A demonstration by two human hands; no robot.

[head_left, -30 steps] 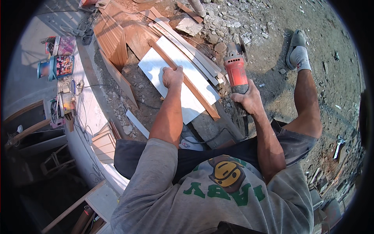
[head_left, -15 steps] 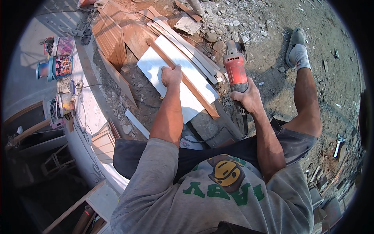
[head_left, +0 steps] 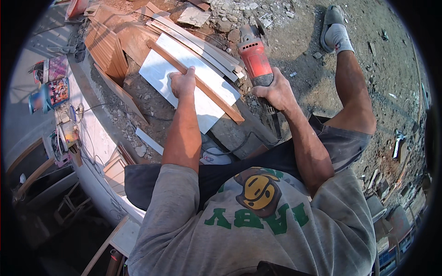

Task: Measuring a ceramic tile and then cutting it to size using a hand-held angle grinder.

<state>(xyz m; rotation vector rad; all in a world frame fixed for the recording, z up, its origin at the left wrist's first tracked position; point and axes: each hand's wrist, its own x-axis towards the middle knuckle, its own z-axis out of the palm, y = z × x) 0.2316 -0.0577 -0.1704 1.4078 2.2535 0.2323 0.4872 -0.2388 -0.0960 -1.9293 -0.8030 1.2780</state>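
Observation:
My left hand [head_left: 183,83] is closed at the near edge of a long brown strip [head_left: 216,99], with the thumb over it. The strip lies slantwise across a white, marble-patterned tile [head_left: 206,115], which rests on the ground. My right hand [head_left: 278,90] grips the dark rear body of a red angle grinder [head_left: 256,60]. The grinder's head points away from me, and its disc [head_left: 261,30], seen nearly edge-on, stands clear of the tile and strip. Its cord runs back from the handle. I cannot tell whether the disc spins.
Long tile offcuts [head_left: 198,41] lie beyond the white tile. Brown grooved panels [head_left: 105,48] lean at the far left, near a blue bucket [head_left: 59,92] on a pale ledge. Loose cable [head_left: 239,148] crosses the ground by my legs. Rubble [head_left: 225,23] covers the far ground.
The whole view has shifted, so the scene sits farther left and higher. Both hands keep their holds, and the strip, tile and grinder stay in about the same places relative to each other.

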